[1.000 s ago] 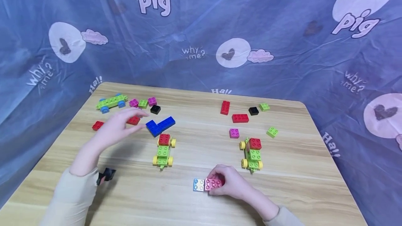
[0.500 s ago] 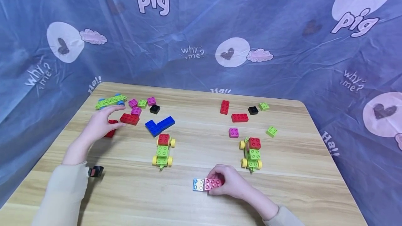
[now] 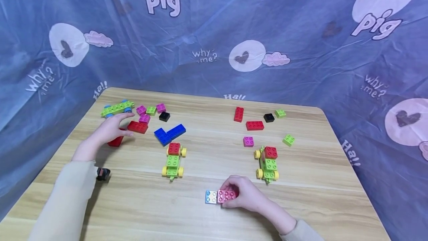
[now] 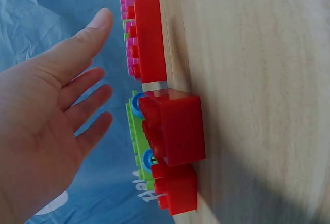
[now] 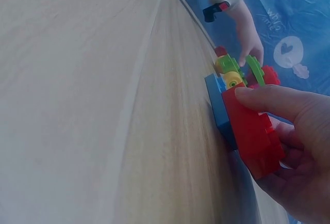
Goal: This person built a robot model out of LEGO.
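Note:
At the left of the table, my left hand hovers over red bricks, its fingers spread and holding nothing. In the left wrist view a long red brick and a nearer red brick stand beside the open palm, apart from it. The hand partly covers one red brick in the head view. Near the front edge, my right hand grips a red eight-stud brick between thumb and fingers. Against that brick's left end lies a brick with blue and pale studs, its side blue in the right wrist view.
Two yellow-wheeled brick cars stand mid-table. A green blue-wheeled base lies far left, near magenta, green and black bricks. Blue bricks lie left of centre; loose red bricks lie back right. A printed blue cloth surrounds the table.
My left hand has moved left, away from the blue bricks to the red ones, and barely shifted in the last half second. My right hand keeps its grip on the red brick in place.

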A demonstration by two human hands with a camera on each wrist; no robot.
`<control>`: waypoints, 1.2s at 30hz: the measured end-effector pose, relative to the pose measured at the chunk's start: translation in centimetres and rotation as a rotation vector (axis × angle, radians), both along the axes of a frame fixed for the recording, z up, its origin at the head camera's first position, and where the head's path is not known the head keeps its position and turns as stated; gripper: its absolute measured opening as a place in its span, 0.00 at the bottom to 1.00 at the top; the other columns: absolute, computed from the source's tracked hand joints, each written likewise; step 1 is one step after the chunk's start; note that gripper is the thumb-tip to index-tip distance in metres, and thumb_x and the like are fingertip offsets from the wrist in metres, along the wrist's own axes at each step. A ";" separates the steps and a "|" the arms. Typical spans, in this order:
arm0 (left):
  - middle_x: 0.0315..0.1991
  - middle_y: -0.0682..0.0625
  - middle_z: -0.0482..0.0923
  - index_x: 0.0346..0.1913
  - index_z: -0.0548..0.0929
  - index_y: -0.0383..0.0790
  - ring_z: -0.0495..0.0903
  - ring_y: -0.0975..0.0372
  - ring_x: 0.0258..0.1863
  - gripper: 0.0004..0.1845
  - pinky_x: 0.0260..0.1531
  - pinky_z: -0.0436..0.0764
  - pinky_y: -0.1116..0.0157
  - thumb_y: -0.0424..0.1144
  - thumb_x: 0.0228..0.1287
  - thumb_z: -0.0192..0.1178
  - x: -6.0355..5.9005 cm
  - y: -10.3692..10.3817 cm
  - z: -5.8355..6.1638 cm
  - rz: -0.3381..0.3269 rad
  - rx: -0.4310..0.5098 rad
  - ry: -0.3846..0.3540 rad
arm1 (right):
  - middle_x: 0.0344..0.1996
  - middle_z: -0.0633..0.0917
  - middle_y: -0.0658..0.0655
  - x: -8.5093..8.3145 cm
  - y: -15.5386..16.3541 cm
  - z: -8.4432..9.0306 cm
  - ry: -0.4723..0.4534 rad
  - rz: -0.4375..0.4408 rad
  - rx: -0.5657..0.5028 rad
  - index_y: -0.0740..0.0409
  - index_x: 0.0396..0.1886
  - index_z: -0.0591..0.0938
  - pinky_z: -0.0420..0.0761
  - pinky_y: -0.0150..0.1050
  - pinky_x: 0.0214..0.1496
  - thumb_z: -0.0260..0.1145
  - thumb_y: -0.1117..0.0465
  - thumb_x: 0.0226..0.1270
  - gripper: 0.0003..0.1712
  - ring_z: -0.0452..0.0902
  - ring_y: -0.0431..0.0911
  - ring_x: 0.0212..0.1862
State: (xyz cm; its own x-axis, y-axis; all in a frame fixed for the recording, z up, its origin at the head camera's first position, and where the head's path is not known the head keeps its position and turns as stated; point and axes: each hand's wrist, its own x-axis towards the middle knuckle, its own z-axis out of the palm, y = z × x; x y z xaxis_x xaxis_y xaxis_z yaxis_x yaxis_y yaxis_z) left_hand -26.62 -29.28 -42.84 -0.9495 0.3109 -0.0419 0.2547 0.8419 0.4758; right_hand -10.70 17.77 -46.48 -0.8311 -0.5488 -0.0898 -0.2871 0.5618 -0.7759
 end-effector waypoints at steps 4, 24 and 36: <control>0.68 0.27 0.63 0.69 0.65 0.27 0.59 0.34 0.68 0.43 0.66 0.59 0.36 0.39 0.54 0.73 -0.7 -0.1 -0.3 -0.002 -0.018 -0.061 | 0.33 0.83 0.42 0.0 0.0 0.0 0.007 0.003 -0.009 0.51 0.37 0.84 0.77 0.30 0.44 0.81 0.57 0.41 0.20 0.74 0.32 0.36; 0.60 0.27 0.72 0.61 0.74 0.25 0.69 0.34 0.61 0.33 0.61 0.67 0.38 0.38 0.54 0.72 -2.0 -0.2 -1.6 0.003 -0.040 -0.061 | 0.32 0.83 0.43 0.0 -0.1 0.1 0.001 0.005 -0.013 0.52 0.36 0.84 0.78 0.30 0.43 0.81 0.58 0.41 0.20 0.74 0.31 0.36; 0.58 0.26 0.74 0.58 0.76 0.23 0.71 0.34 0.59 0.29 0.59 0.70 0.39 0.36 0.56 0.71 -2.7 -0.1 -1.9 -0.004 -0.085 -0.089 | 0.32 0.83 0.43 0.0 -0.1 0.1 -0.009 -0.004 -0.014 0.52 0.36 0.84 0.78 0.30 0.43 0.82 0.58 0.41 0.20 0.74 0.32 0.36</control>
